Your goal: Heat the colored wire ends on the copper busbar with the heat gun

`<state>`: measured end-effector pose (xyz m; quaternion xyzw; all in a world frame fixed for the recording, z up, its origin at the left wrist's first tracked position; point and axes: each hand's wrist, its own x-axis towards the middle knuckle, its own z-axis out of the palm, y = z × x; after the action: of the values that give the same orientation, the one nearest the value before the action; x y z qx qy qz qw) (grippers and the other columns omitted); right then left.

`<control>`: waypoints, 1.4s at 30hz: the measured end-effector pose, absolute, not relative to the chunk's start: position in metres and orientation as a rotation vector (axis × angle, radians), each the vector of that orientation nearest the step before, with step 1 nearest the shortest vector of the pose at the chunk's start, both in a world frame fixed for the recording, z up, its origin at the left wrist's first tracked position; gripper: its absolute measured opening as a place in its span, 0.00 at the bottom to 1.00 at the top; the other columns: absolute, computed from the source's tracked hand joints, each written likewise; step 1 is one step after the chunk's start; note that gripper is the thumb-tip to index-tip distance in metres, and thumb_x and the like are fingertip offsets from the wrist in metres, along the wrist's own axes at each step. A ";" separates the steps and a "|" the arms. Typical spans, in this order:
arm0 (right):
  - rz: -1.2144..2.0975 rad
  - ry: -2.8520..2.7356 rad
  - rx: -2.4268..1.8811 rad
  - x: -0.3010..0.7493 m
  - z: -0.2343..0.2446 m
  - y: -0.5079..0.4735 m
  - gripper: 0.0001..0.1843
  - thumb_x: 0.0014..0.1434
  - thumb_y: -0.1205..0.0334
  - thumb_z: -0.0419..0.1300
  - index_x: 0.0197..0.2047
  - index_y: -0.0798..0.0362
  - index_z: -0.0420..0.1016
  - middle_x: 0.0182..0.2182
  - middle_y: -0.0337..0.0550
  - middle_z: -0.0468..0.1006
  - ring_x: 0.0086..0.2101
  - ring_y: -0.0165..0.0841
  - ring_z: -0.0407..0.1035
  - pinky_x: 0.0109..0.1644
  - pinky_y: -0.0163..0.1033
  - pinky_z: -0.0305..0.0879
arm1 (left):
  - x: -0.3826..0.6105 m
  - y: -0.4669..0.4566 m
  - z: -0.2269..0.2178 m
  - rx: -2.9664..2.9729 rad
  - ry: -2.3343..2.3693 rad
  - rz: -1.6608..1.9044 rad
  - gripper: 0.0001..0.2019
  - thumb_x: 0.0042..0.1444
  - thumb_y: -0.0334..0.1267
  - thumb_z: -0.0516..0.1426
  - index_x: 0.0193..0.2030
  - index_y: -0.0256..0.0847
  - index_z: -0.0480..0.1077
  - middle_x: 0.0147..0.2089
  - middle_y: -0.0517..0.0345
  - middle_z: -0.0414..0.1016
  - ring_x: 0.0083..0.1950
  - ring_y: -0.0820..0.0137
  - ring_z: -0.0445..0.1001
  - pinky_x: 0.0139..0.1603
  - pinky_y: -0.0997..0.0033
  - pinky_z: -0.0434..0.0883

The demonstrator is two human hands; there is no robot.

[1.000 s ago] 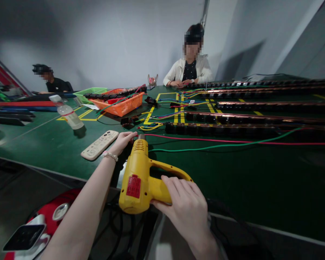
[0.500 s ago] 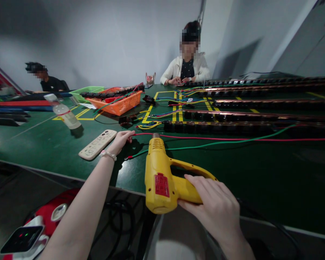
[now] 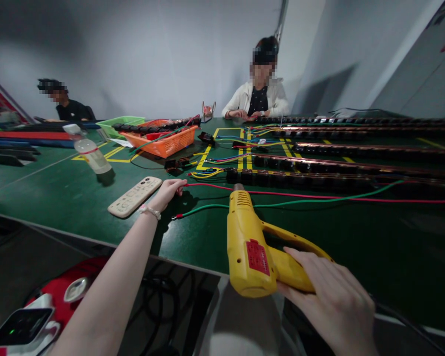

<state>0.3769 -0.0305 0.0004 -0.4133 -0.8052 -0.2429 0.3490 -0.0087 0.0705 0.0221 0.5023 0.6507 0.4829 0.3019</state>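
My right hand [image 3: 330, 296] is wrapped around the handle of a yellow heat gun [image 3: 246, 242], its nozzle pointing away from me over the table's near part. Pinched in the fingers of my left hand [image 3: 169, 192] is the end of a red wire [image 3: 300, 195], which stretches off to the right. The nozzle tip is close to this wire, to the right of my left hand. A green wire [image 3: 282, 203] lies nearer to me, its end carrying a red-sleeved terminal. Beside my left wrist rests a phone in a beige case [image 3: 134, 197].
Long black strips with copper-coloured edges [image 3: 319, 180] and coloured leads lie across the green table [image 3: 193, 242]. An orange basket [image 3: 170, 143], a green basket [image 3: 124, 121] and a plastic bottle [image 3: 92, 154] stand at the left. Two people [image 3: 259, 94] sit across the table.
The heat gun in my right hand has moved to the right along the red wire. My left hand stays almost in place, still pinching the wire end.
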 end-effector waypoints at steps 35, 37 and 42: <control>-0.340 -2.091 -0.957 0.272 -0.009 -0.045 0.28 0.53 0.39 0.54 0.47 0.53 0.69 0.34 0.39 0.69 0.36 0.24 0.60 0.44 0.35 0.50 | -0.010 0.071 0.019 1.311 1.699 1.298 0.23 0.43 0.55 0.58 0.21 0.34 0.58 0.20 0.63 0.56 0.23 0.83 0.54 0.27 0.78 0.52; -0.347 -2.101 -0.955 0.273 -0.008 -0.045 0.29 0.51 0.39 0.57 0.47 0.53 0.69 0.34 0.38 0.69 0.36 0.24 0.60 0.43 0.35 0.50 | -0.009 0.069 0.020 1.318 1.708 1.296 0.24 0.43 0.55 0.58 0.20 0.34 0.58 0.20 0.64 0.56 0.23 0.83 0.54 0.27 0.78 0.52; -0.366 -2.105 -0.951 0.274 -0.007 -0.045 0.31 0.49 0.39 0.58 0.47 0.53 0.70 0.35 0.37 0.70 0.36 0.25 0.60 0.44 0.35 0.50 | -0.008 0.068 0.022 1.317 1.709 1.296 0.23 0.41 0.55 0.57 0.21 0.34 0.59 0.20 0.64 0.56 0.23 0.83 0.54 0.27 0.78 0.51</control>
<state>0.2743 -0.0447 -0.0069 -0.3743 -0.8284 -0.1442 0.3909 -0.0084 0.0682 0.0219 0.4980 0.6461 0.4901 0.3071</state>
